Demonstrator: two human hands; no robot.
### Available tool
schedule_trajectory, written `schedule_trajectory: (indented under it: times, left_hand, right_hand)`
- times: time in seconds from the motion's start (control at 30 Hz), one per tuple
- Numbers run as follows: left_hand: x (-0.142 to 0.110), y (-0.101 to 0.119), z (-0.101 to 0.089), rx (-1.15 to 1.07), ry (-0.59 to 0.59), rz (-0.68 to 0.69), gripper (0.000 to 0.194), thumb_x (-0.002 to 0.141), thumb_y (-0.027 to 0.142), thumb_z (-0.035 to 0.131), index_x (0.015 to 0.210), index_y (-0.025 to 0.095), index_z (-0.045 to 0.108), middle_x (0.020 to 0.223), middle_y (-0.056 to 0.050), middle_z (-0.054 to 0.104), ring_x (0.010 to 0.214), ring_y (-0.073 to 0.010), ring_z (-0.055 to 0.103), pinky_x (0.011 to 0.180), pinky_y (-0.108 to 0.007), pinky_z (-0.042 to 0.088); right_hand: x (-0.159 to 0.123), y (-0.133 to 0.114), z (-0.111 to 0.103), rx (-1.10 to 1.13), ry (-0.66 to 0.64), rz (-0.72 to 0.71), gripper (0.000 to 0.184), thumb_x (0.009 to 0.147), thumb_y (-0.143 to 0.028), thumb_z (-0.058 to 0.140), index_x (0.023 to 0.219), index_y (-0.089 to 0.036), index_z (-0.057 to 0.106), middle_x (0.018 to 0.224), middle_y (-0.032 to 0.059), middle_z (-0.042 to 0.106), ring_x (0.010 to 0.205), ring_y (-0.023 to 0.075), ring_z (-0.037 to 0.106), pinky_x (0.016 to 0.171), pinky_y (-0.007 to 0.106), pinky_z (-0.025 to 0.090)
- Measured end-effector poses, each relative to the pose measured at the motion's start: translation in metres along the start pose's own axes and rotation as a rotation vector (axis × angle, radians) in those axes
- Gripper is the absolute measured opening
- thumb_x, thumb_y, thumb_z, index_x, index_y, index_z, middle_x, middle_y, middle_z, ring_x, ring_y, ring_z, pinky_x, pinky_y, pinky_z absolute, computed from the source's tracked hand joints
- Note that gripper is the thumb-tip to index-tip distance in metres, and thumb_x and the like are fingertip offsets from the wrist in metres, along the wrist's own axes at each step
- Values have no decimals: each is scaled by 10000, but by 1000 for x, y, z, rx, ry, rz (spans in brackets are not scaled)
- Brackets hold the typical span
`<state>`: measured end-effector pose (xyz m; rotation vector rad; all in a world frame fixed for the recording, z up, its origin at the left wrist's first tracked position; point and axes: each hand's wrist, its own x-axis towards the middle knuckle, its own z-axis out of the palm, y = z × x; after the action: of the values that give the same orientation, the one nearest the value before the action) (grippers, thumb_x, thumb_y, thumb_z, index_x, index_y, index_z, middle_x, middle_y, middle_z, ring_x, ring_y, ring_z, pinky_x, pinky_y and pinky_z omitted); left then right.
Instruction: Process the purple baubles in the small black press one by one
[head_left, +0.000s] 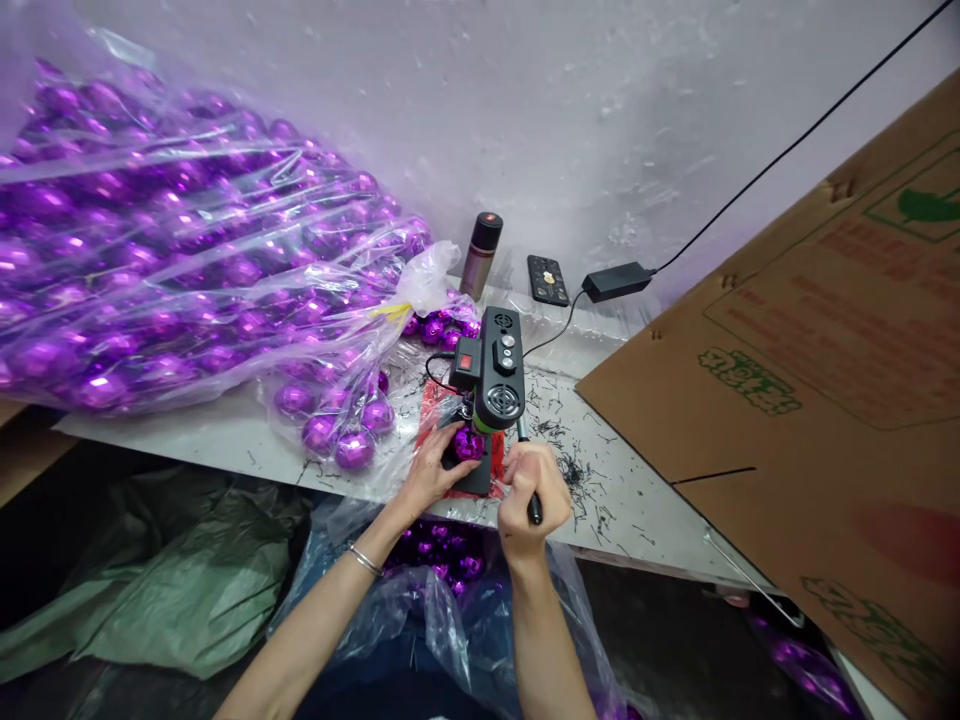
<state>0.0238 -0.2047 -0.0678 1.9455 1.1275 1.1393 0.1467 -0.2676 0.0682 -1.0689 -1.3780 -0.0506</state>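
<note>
bagged baubles [172, 255] left of machine [501, 350], carton [810, 390] right, perhaps flask [480, 258] behind

A dark-capped bottle [480, 260] stands just above centre, a black phone [548, 280] to its right; a printed cardboard box [810, 370] fills the right, crumpled green sheeting [184, 570] the lower left

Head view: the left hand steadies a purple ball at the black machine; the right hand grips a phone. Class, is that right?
One slip: in the head view, the right hand grips the lever of the black machine; the phone lies apart. The rest stands.
</note>
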Motion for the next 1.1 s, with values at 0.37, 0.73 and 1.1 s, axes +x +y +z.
schedule_trajectory:
  times: [0.37,0.73,1.1]
  left_hand:
    - [0,5,-1,37,0,-5,570,880,405,770,1386,221,584,1353,-132,705,1281,-305,666,1163,-527,473]
    - [0,7,-3,42,-7,14,575,891,394,762,1401,220,561,1365,-140,697,1291,-306,662,1169,-539,466]
    - [1,5,-1,49,19,66,524,911,347,739,1389,213,569,1350,-149,702,1269,-306,677,1120,-519,513]
  right_hand:
    - [-36,30,12,-67,85,-92,368,1033,-218,381,682,-223,492,661,-19,556,599,115,564,581,273,439]
    - [-45,40,14,-50,90,-112,371,1049,-254,338,700,-228,460,695,-13,553,603,126,553,608,305,473]
    - [-43,48,16,-83,74,-201,347,1044,-242,339,712,-233,436,673,-24,528,581,115,515,599,283,447]
